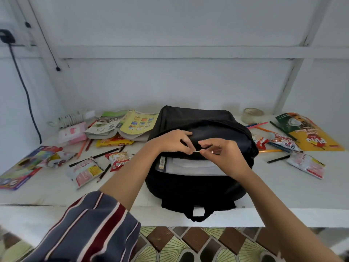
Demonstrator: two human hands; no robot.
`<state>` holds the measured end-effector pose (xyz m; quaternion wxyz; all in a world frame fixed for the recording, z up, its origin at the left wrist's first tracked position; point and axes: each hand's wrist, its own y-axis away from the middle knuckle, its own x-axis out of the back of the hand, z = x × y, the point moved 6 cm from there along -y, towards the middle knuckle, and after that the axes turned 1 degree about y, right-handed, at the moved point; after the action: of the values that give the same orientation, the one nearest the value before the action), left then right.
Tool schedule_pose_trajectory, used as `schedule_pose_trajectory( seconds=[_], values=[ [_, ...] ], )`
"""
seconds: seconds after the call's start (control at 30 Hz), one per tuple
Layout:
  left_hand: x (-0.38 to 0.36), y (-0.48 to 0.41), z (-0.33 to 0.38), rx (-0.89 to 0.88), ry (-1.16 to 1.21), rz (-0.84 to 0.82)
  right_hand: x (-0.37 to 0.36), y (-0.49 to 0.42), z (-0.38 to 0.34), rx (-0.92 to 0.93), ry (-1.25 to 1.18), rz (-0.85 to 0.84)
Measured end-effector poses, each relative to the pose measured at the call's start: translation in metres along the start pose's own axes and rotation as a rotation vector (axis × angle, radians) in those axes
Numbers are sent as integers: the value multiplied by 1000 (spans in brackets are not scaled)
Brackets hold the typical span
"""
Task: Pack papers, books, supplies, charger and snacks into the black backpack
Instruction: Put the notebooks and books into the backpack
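Left hand [173, 141] and right hand [222, 154] on black backpack [188, 188], papers [190, 166] inside

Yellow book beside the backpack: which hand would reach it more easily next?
Probably the left hand: it sits on the backpack edge nearest the yellow book; the right hand would cross over.

The backpack [198, 186] lies at the middle of the table [47, 193], papers [190, 167] in its mouth, books [136, 125] behind it to the left, snack packets [85, 171] before them, and a tape roll [253, 115] behind it to the right.
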<state>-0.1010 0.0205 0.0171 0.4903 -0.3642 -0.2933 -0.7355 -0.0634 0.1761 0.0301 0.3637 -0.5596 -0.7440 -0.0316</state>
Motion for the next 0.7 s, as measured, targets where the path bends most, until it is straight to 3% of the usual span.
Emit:
schedule_pose_trajectory(
  seconds=[0.2,0.33,0.57,0.7],
  values=[
    [60,44,-17,-15,385,494,-22,-16,-33,45,-180,-25],
    [97,77,-66,101,360,688,-62,-35,-61,53,-235,-42],
    [147,102,-177,301,306,724,-165,-101,-95,54,-185,-108],
    [171,84,-222,321,266,606,-224,-145,-97,23,-87,-157]
  ],
)
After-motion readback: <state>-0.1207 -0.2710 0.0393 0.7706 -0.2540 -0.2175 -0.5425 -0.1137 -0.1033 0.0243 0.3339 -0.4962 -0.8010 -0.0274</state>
